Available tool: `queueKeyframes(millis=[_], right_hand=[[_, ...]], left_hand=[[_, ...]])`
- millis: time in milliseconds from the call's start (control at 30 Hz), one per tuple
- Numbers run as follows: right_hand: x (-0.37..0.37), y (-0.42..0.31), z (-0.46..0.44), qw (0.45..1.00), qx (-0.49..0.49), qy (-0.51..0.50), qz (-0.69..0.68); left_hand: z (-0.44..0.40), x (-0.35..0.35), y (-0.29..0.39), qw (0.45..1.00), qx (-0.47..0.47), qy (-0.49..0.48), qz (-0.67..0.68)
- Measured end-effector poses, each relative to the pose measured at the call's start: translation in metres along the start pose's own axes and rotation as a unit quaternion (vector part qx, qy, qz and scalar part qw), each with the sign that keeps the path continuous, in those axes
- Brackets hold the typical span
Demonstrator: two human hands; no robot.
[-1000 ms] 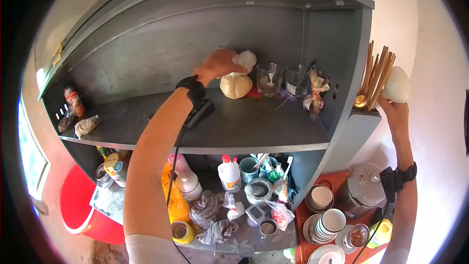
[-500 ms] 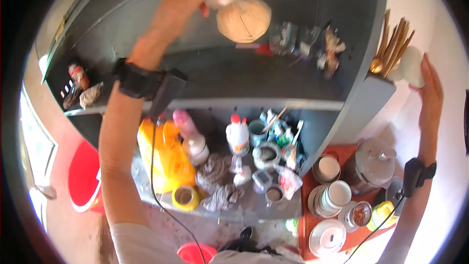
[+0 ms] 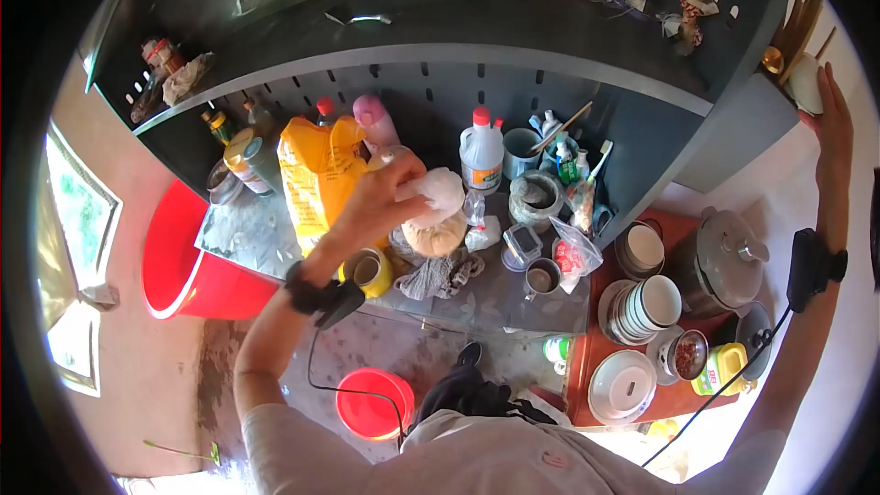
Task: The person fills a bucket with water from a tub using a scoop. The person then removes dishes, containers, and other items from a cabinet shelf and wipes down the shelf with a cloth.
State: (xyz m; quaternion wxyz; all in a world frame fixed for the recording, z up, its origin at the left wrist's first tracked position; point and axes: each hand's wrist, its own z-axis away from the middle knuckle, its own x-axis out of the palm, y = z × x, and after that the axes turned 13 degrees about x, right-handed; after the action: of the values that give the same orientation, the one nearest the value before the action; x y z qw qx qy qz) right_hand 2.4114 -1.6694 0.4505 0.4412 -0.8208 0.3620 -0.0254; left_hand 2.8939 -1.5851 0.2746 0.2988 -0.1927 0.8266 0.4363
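Note:
My left hand (image 3: pixel 390 197) grips the bunched white top of a tied plastic bag (image 3: pixel 436 235) with a round, tan bottom. The bag hangs over the lower shelf, in front of a crumpled grey cloth (image 3: pixel 438 275). Beside it are a yellow plastic bag (image 3: pixel 318 179) and a white jug with a red cap (image 3: pixel 481 154). Far right, my right hand (image 3: pixel 832 115) has its fingers and thumb around a pale, smooth, oval thing (image 3: pixel 806 84). This thing touches a holder with wooden chopsticks (image 3: pixel 796 32); its kind cannot be made out.
A dark upper shelf (image 3: pixel 440 23) runs above the lower one. To the right, a red table (image 3: pixel 587 376) bears stacked bowls (image 3: pixel 658 301), plates (image 3: pixel 621 387) and a lidded pot (image 3: pixel 715 261). Red tubs stand at left (image 3: pixel 215 284) and on the floor (image 3: pixel 374 403).
My left hand has brought the tied bag down from the upper shelf to above the lower shelf. My right hand stays by the chopstick holder with the pale thing. The view has tilted downward.

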Motion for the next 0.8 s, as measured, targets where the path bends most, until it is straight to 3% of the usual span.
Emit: queueKeyframes(millis=[100, 167, 233, 333, 433, 533, 567, 700, 800], right_hand=[[-0.004, 0.004, 0.018, 0.999, -0.050, -0.008, -0.019], [-0.008, 0.006, 0.023, 0.997, -0.006, 0.074, 0.013], [-0.021, 0.012, 0.033, 0.996, -0.003, 0.080, 0.033], [-0.042, 0.000, 0.053, 0.990, 0.003, 0.131, 0.057], [-0.046, -0.007, 0.073, 0.988, 0.013, 0.149, 0.038], [-0.041, -0.015, 0.094, 0.990, 0.018, 0.136, 0.023], [-0.038, -0.018, 0.100, 0.991, 0.020, 0.127, 0.025], [-0.042, -0.022, 0.118, 0.995, 0.043, 0.094, -0.011], [-0.046, -0.016, 0.136, 0.995, 0.057, 0.085, -0.009]], left_hand=[[0.002, 0.041, -0.055, 0.999, 0.003, 0.000, -0.049], [0.004, 0.061, -0.086, 0.997, 0.015, -0.011, -0.073], [0.000, 0.063, -0.093, 0.994, 0.034, -0.034, -0.101], [-0.030, 0.030, -0.024, 0.998, 0.047, -0.037, -0.033], [-0.061, -0.014, 0.070, 0.981, 0.162, -0.025, 0.108], [-0.106, -0.053, 0.135, 0.949, 0.315, -0.017, 0.015], [-0.126, -0.060, 0.142, 0.959, 0.277, -0.022, 0.049], [-0.225, -0.064, 0.140, 0.961, 0.271, -0.014, -0.049], [-0.286, -0.050, 0.113, 0.930, 0.259, -0.023, -0.258]])
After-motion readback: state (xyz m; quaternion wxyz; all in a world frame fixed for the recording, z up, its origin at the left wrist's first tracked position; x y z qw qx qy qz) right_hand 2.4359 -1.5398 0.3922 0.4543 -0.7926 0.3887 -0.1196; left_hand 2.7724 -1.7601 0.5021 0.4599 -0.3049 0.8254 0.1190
